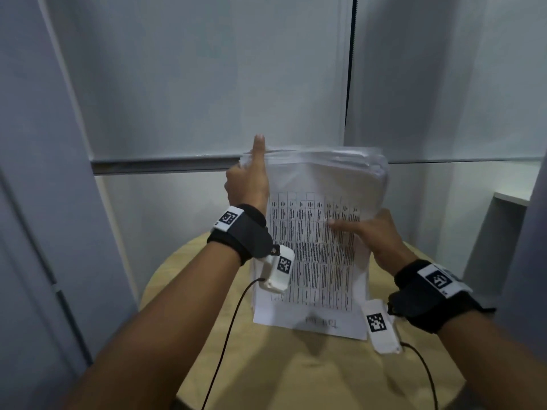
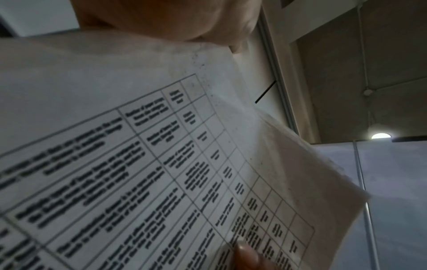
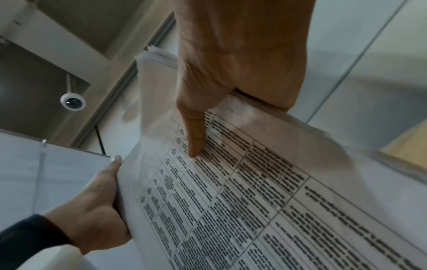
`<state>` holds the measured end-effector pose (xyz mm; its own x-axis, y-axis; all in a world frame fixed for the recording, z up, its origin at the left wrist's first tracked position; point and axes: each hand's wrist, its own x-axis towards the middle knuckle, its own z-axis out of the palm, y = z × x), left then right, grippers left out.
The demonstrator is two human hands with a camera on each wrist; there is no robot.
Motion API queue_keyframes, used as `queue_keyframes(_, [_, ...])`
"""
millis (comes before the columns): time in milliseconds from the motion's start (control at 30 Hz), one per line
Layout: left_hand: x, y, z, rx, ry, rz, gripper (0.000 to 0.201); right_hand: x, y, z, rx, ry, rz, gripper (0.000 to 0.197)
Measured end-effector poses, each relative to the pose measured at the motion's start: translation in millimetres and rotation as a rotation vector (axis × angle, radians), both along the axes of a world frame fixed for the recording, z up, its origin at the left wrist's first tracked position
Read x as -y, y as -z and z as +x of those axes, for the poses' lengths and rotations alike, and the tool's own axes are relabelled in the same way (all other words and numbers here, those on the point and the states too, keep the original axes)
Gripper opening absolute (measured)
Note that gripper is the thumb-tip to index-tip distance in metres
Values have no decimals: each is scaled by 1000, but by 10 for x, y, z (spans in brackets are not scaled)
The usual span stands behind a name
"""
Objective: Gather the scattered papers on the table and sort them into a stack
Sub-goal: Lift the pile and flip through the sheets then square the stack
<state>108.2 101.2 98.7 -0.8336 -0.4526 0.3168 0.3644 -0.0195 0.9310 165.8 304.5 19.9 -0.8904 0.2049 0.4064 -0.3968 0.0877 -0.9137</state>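
Stack [image 1: 319, 261] upright, long axis vertical, seemingly resting on table [image 1: 296, 371]; left hand [image 1: 247, 179], right hand [image 1: 381, 235] pinch sides.

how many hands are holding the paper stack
2. The left hand grips the stack at its left edge, one finger pointing up; the right hand grips its right edge, thumb across its printed front.
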Motion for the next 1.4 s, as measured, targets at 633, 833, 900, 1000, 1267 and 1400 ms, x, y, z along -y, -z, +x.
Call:
queue_keyframes(633, [87, -393, 299, -299, 306, -349, 38, 203, -533, -124, -164, 553, 35, 43])
queue_keyframes(833, [274, -137, 52, -160, 669, -101, 28, 177, -439, -98, -195, 408, 121, 41])
queue_keyframes(900, [218, 187, -29, -56, 640, -172, 32, 114, -43, -167, -75, 318, 115, 37])
queue_keyframes(1000, [163, 623, -100, 21, 555, -237, 36, -48, 439, -211, 47, 199, 97, 54])
queue_keyframes(1267, [156, 947, -82, 79, 499, -93, 104, -43, 638, -143, 70, 93, 119, 45])
queue_keyframes(1400, [133, 1053, -137, 113, 495, -167, 81, -63, 728, -125, 114, 122, 174, 44])
